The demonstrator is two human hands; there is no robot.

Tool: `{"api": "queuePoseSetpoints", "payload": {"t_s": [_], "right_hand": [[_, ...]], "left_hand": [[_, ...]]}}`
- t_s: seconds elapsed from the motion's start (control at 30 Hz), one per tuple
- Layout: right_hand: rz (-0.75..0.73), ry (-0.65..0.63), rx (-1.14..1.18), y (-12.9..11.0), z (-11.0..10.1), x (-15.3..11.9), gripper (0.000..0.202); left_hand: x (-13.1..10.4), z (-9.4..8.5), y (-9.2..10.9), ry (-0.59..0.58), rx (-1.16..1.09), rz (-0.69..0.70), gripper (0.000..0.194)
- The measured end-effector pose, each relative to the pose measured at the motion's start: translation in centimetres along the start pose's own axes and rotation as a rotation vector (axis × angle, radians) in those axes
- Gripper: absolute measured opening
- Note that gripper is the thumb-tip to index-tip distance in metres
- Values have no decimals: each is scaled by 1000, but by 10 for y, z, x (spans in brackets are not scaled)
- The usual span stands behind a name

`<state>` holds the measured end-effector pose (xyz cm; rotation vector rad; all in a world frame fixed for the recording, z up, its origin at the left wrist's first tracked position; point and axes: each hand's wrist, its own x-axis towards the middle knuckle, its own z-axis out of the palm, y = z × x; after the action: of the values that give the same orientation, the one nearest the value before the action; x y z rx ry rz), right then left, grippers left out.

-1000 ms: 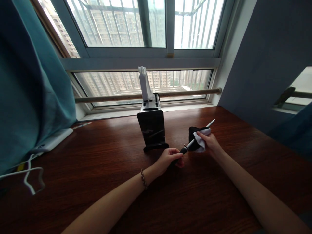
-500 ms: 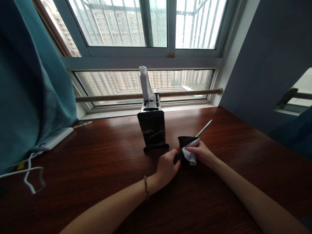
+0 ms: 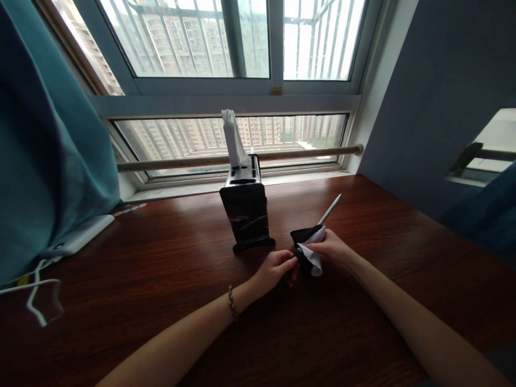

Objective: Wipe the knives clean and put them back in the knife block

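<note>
Over the table (image 3: 169, 301) — left hand (image 3: 278, 269) pinching something dark, right hand (image 3: 332, 248) gripping white cloth (image 3: 314, 252), apparently.

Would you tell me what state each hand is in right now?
Left hand: closed, holding the black handle.
Right hand: closed, holding the white cloth.

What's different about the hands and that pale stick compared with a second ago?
The right hand, with the white cloth, has moved down the pale stick toward the left hand, so more stick shows beyond the cloth. Nothing was visibly let go. The black tissue holder stayed put.
</note>
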<state>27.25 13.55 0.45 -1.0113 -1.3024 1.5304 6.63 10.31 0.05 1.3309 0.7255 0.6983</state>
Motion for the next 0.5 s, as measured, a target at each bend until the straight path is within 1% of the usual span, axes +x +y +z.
{"api": "queuePoseSetpoints", "payload": {"t_s": [0.1, 0.23, 0.37, 0.5], "right_hand": [[3, -15, 45, 1, -1, 1, 29], [3, 52, 199, 3, 3, 1, 30], [-40, 120, 351, -3, 4, 2, 32], [-85, 282, 433, -11, -9, 6, 33]], "left_hand": [[2, -6, 6, -102, -114, -56, 41], [6, -15, 12, -159, -269, -110, 41], [7, -18, 14, -183, -323, -133, 41], [6, -13, 14, -149, -277, -95, 37]]}}
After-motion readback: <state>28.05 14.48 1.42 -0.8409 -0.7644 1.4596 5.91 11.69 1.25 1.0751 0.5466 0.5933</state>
